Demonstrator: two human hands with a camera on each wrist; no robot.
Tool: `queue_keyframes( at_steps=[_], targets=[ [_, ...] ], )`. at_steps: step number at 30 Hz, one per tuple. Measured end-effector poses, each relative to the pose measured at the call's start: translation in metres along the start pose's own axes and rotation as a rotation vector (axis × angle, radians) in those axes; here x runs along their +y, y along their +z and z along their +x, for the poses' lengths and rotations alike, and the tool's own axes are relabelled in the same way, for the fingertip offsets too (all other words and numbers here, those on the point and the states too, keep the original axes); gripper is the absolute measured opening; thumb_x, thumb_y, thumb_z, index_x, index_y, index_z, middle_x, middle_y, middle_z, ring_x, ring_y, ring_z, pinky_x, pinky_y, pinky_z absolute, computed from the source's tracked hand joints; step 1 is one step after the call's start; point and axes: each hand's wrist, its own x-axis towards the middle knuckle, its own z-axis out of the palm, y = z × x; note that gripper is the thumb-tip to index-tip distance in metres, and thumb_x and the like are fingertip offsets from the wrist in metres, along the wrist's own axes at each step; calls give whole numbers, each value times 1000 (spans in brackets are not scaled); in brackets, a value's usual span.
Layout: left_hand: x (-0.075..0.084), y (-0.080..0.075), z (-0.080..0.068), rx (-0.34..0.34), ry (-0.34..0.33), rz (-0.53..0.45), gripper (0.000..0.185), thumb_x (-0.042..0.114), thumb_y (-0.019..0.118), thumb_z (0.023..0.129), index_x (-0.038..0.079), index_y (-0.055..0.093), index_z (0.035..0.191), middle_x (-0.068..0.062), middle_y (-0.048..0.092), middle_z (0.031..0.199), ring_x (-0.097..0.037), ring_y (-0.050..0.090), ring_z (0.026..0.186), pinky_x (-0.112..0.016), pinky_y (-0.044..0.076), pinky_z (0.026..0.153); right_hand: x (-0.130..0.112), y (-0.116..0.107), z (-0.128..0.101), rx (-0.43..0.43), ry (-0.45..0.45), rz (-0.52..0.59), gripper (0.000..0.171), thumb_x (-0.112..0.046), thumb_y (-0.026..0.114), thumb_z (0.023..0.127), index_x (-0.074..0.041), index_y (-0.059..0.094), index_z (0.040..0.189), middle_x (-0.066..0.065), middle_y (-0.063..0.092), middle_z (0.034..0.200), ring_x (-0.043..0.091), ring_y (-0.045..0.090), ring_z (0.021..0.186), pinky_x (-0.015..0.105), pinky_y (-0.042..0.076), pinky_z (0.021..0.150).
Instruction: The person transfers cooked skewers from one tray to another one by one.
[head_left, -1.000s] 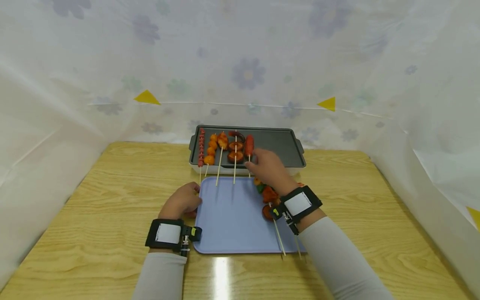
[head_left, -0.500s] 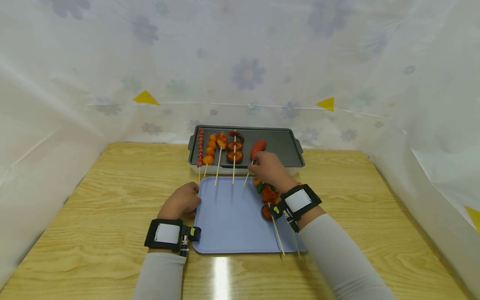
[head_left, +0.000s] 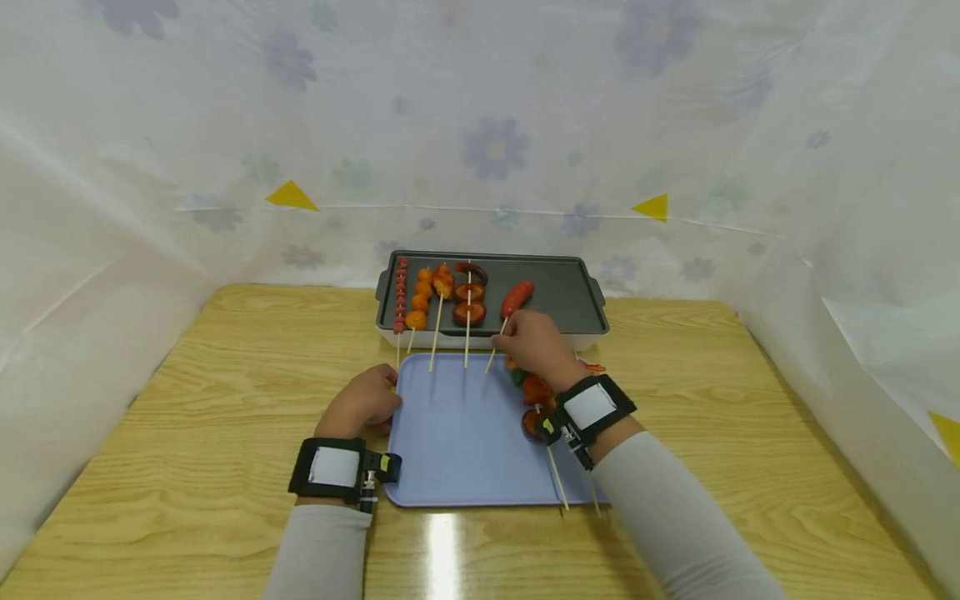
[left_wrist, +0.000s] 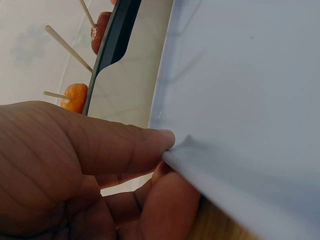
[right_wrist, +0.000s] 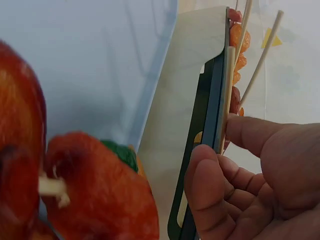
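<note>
Red sausage on a thin wooden skewer lies slanted on the dark rectangular grill pan, stick end pointing down-left toward us. Our right hand pinches that stick near the pan's front edge, far nearer than our left hand, which grips the pale-blue plastic tray by its left rim.

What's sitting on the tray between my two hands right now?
Bare blue tray surface between left hand and right hand, head view; the loaded skewers lie under the right wrist.
</note>
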Motion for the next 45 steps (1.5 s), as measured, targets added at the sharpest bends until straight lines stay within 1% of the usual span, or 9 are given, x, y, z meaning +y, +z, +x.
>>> queue_keyframes(
  at_steps=[2,5,10,15,21,24,35,42,45],
  targets=[
    [0,0,0,0,0,2,41,-2,54,89,-6,50,130,-17,57,90,-24,59,65,-31,53,54,0,1,-1,-8,2,11,24,-22,68,94,-8,59,77,6,58,69,19,58,57,28,43,52],
    [0,1,1,2,-1,-2,41,-2,54,89,-5,50,129,-17,57,90,-24,59,65,-30,53,54,0,2,-2,-2,-5,33,23,-20,66,94,-8,60,75,6,59,65,19,59,56,28,43,51],
    [1,0,2,5,-9,1,40,-1,54,90,-5,50,130,-17,57,90,-24,59,65,-30,53,55,1,2,-4,11,-14,71,26,-18,65,93,-7,61,69,3,58,57,18,55,52,28,40,50],
    [0,0,2,8,-4,18,41,-1,54,90,-5,50,130,-16,58,90,-23,60,64,-30,52,54,2,2,-5,1,6,129,28,-15,64,94,-7,60,67,4,57,56,18,52,50,28,40,49],
    [0,0,2,10,-8,23,40,-1,54,90,-5,50,130,-17,58,92,-23,60,65,-30,53,54,4,5,-4,18,66,199,12,-11,64,94,-1,63,87,10,62,72,18,61,56,28,50,52],
    [0,-1,2,9,-8,22,39,-1,54,90,-5,50,129,-17,58,92,-24,60,65,-30,53,55,4,6,-4,26,68,212,9,-9,63,94,0,62,93,12,63,76,19,63,57,29,52,53],
    [0,0,3,2,-3,25,40,0,54,90,-5,50,130,-17,58,93,-24,60,66,-30,53,55,6,13,-9,90,33,141,7,-7,62,93,-2,57,92,8,60,73,16,59,55,27,46,50],
    [-2,1,3,1,-7,25,40,0,54,90,-4,50,130,-17,58,90,-23,60,66,-30,52,54,11,21,-14,123,-43,89,8,-2,59,91,-3,51,95,5,56,66,14,53,50,26,39,45],
    [-2,1,3,4,-6,25,40,0,54,90,-4,49,130,-17,57,90,-24,60,65,-30,52,54,11,22,-16,153,-67,44,9,-1,58,91,-3,51,96,5,54,67,16,51,53,27,38,46]
  ],
)
